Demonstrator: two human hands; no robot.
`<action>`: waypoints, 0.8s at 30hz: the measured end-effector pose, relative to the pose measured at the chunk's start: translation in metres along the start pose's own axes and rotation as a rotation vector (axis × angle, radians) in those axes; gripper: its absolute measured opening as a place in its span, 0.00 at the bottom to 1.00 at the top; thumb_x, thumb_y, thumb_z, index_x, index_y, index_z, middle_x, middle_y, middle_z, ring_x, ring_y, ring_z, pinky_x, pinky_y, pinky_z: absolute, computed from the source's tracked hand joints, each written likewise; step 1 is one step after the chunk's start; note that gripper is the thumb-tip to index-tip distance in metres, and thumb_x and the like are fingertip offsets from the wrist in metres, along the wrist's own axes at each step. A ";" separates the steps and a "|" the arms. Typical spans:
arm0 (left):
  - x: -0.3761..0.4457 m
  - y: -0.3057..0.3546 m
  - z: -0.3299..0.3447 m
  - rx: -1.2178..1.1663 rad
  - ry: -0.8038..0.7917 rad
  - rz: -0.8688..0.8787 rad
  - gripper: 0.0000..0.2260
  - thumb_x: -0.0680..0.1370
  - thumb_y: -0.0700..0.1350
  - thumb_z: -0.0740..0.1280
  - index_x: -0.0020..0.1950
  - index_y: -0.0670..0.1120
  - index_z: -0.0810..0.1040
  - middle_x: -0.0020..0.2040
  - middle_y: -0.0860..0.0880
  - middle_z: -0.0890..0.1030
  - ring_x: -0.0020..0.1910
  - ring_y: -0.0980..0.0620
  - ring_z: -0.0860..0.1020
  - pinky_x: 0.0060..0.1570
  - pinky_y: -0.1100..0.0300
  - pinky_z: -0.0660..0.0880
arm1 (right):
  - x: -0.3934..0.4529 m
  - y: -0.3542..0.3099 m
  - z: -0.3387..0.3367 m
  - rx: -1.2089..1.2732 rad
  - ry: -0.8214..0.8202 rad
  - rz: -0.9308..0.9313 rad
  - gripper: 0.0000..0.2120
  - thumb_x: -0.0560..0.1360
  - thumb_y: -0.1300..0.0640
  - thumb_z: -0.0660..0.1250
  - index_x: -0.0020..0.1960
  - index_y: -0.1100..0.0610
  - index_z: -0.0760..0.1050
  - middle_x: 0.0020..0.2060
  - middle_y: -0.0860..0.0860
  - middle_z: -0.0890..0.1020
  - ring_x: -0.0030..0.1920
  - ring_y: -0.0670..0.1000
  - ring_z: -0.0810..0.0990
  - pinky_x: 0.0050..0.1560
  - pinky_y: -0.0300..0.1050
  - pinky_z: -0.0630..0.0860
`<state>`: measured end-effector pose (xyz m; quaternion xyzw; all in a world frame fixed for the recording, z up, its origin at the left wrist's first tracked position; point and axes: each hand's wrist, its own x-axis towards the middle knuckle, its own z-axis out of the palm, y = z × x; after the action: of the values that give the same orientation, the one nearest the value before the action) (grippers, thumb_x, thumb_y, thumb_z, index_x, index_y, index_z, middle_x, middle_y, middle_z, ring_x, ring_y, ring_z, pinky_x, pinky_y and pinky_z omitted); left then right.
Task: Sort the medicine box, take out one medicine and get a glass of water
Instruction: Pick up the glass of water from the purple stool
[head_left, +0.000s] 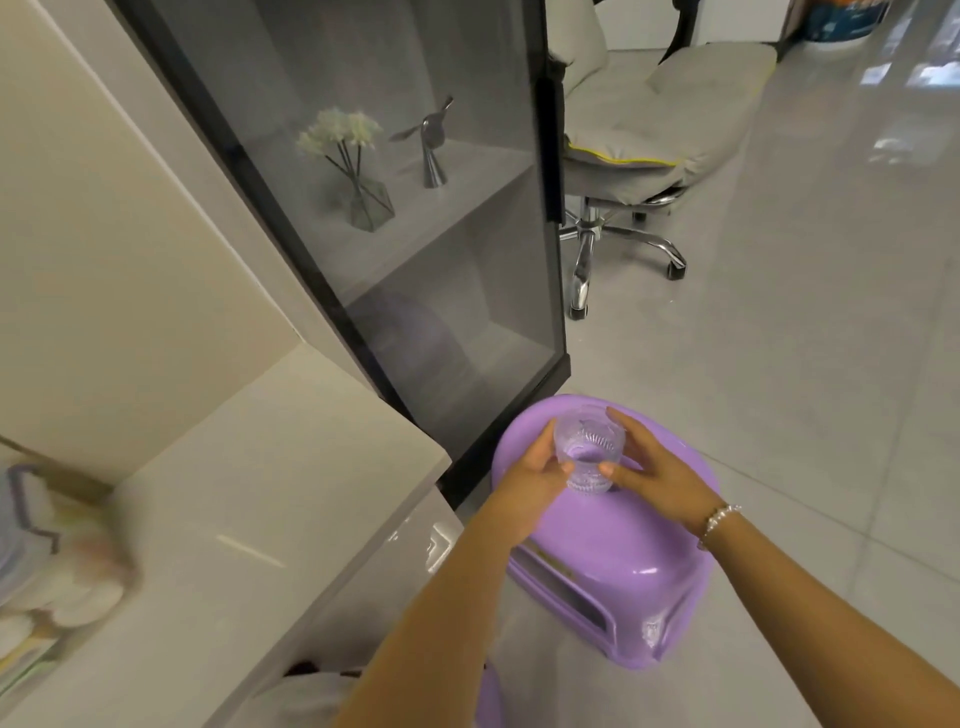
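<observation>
A small clear ribbed glass (588, 451) is held low in the middle of the view, above a purple plastic stool (613, 561). My left hand (535, 480) grips its left side, thumb and fingers curled round it. My right hand (657, 475), with a bead bracelet at the wrist, holds its right side with fingers along the wall. A little water seems to lie at the bottom of the glass. At the far left edge, blurred, a clear box with a purple latch (31, 551) stands on the beige counter (249, 499); packets show inside.
A dark glass-door cabinet (415, 218) stands behind the stool, with a flower vase (358, 171) and a metal figure (434, 140) on its shelf. A grey wheeled office chair (634, 150) is at the back right. Glossy tiled floor (805, 338) spreads to the right.
</observation>
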<state>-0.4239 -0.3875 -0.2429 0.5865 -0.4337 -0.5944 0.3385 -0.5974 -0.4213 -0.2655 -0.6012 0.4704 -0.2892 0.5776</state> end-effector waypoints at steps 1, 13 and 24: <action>0.001 -0.002 0.001 0.025 0.015 0.000 0.23 0.79 0.42 0.61 0.73 0.53 0.60 0.70 0.45 0.70 0.69 0.46 0.68 0.69 0.44 0.64 | 0.000 0.001 0.001 0.023 0.009 -0.004 0.31 0.72 0.57 0.69 0.69 0.44 0.59 0.66 0.43 0.68 0.66 0.46 0.69 0.61 0.42 0.69; -0.039 0.029 -0.011 -0.012 -0.032 0.090 0.22 0.79 0.41 0.61 0.71 0.55 0.63 0.64 0.48 0.75 0.60 0.53 0.76 0.57 0.58 0.76 | -0.026 -0.042 0.013 0.021 0.073 -0.110 0.28 0.72 0.54 0.68 0.70 0.48 0.63 0.64 0.48 0.74 0.63 0.50 0.73 0.54 0.39 0.76; -0.168 0.095 -0.085 -0.053 0.050 0.323 0.15 0.79 0.45 0.62 0.59 0.65 0.73 0.56 0.60 0.80 0.56 0.58 0.79 0.49 0.58 0.79 | -0.058 -0.169 0.093 0.040 -0.081 -0.337 0.21 0.69 0.52 0.70 0.59 0.37 0.69 0.55 0.39 0.80 0.54 0.35 0.78 0.47 0.26 0.73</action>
<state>-0.3363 -0.2825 -0.0827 0.5146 -0.4981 -0.5287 0.4556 -0.4982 -0.3479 -0.1059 -0.6711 0.3332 -0.3669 0.5514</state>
